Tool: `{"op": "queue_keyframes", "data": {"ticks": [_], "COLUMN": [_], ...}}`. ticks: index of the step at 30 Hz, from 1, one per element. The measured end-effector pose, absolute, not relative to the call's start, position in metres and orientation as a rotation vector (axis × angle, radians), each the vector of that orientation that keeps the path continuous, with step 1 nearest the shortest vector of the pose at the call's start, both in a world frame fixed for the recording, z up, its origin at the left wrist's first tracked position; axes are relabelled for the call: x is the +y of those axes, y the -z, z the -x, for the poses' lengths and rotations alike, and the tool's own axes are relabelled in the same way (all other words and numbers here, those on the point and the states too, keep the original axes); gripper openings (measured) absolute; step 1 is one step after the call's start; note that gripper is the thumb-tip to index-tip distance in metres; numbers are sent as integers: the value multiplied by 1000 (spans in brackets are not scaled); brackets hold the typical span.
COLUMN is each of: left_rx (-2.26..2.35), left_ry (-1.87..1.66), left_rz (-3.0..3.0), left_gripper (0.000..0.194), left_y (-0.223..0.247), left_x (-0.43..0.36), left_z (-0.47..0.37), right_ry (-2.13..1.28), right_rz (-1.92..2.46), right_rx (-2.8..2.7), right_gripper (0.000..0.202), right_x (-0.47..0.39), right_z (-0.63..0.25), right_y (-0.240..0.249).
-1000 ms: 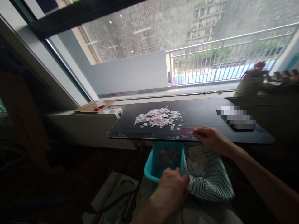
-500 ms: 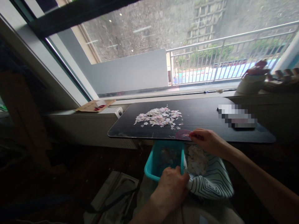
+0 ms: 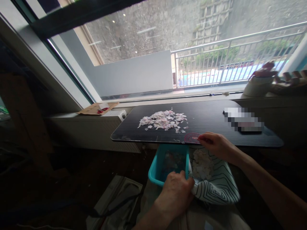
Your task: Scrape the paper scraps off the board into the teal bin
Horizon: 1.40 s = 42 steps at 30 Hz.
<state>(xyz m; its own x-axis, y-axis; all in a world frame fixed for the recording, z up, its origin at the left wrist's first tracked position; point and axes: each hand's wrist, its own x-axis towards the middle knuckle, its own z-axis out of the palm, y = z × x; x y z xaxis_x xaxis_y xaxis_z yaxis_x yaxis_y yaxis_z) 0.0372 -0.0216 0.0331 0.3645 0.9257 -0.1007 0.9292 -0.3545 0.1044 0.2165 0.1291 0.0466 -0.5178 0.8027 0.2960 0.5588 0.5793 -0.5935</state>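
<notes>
My left hand [image 3: 176, 188] is closed on the near right rim of a turquoise plastic bin [image 3: 153, 174], where the edge of a black-and-white patterned cloth bag [image 3: 219, 188] meets it. Paper scraps lie inside the bin, and pale scraps [image 3: 202, 164] fill part of the bag. My right hand [image 3: 213, 142] pinches a thin, see-through red disc [image 3: 190, 138], which lies low over the front edge of the dark table [image 3: 206, 111]. A heap of small torn paper pieces [image 3: 163, 119] spreads on the table, beyond the disc and to its left.
A blurred-out object [image 3: 243, 119] lies at the table's right. Brown paper with red-handled scissors [image 3: 102, 110] rests on the sill by the radiator [image 3: 114, 113]. A pale jug-like container [image 3: 257, 84] stands on the right sill. Beyond is a window with a railing outside.
My right hand has moved slightly to the right along the table edge, carrying the red disc. A few small scraps now show at the edge left of it. My left hand has stayed put.
</notes>
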Motion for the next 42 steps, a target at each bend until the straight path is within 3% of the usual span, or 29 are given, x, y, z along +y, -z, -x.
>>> {"op": "queue_keyframes", "data": {"ticks": [20,29,42], "left_rx": [1686,1715,1686], "left_ry": [2,23,7], "left_rz": [-2471,-2443,-2434], "left_gripper": [11,8,9], "left_y": [-32,-27,-31], "left_x": [-22,-23,-26], "left_z": [-37,-35,-34], "right_ry": [-645,-243,-414], "right_rz": [1080,1331,1155], "right_rx": [-2214,-2147,-2274], "right_gripper": [30,32,32], "right_x": [135,183,170], "right_z": [-217,-207,-177], "right_y": [-52,-48,-63]}}
